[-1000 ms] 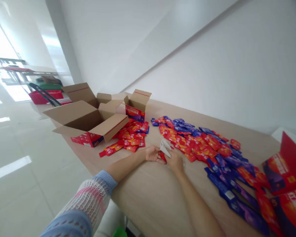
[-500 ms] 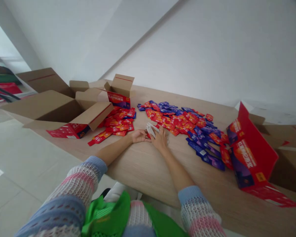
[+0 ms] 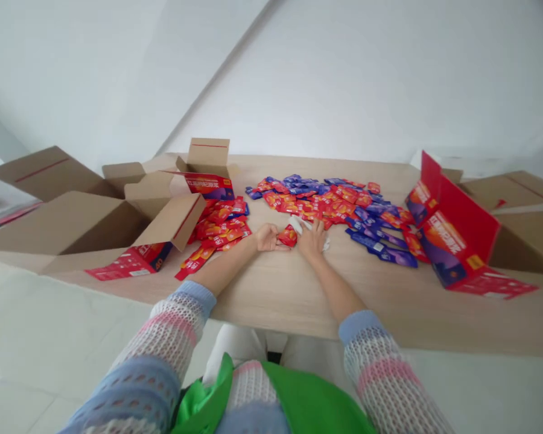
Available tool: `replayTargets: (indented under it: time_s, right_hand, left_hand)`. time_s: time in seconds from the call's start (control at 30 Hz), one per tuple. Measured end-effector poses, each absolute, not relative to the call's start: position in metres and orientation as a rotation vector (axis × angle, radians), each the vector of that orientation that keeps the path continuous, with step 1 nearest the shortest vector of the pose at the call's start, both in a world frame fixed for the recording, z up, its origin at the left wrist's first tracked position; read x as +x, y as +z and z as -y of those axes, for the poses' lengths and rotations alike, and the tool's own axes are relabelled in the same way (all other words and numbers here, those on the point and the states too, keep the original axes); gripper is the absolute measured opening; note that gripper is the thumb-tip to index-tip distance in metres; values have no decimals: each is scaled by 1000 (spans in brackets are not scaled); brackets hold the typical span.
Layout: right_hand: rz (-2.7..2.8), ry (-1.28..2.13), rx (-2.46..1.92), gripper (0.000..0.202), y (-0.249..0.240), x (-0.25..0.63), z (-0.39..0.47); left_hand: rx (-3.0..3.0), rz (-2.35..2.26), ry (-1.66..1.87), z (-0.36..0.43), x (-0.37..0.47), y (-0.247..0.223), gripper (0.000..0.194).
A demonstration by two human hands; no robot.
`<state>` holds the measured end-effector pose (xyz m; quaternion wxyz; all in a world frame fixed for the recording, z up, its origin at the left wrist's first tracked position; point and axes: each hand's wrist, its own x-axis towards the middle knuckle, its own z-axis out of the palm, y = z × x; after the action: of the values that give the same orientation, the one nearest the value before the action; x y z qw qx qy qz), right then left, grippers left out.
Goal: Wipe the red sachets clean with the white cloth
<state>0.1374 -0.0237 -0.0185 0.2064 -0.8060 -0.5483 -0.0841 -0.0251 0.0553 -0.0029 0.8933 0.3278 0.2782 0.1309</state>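
Near the table's front middle, my left hand (image 3: 268, 237) has its fingers closed on the edge of a red sachet (image 3: 287, 236) with an orange print. Beside it, my right hand (image 3: 312, 240) grips a crumpled white tissue (image 3: 295, 224) that rests against the sachet's upper side. Part of the tissue pokes out to the right of that hand. Beyond both hands spreads a loose pile of red and purple sachets (image 3: 339, 205). A smaller pile of mostly red sachets (image 3: 219, 232) lies left of my left hand.
A large open cardboard box (image 3: 67, 223) stands at the left. Behind it is a smaller open red-printed box (image 3: 208, 181). At the right, another open red box (image 3: 457, 241) rests on the wooden table (image 3: 271, 289). A white wall (image 3: 344, 78) rises behind.
The view has shifted, so the table looks more level. Both hands have moved slightly apart, and more of the red sachet shows between them. The tissue now sits at the sachet's upper right.
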Motion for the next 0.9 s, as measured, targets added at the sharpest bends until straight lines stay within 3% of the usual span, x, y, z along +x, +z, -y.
replayTargets:
  time_s: [0.2,0.43,0.6,0.9]
  right_hand:
    - [1622,-115,-2102,59,-16,148,36]
    - [1912,-80,-1902,59,-12,136,55]
    - [2086,-54,-1981,62,-10,153,48]
    - [1961,-201,-2156,52,-12,182,34]
  left_hand:
    - [850,-708,462,-56,-14,-18,39]
    - [790,-706,396,-66,-1,-16,39]
    - [784,-650,456,-60,-1,-21,47]
    - [704,-584,488,-47,-22,-22,41]
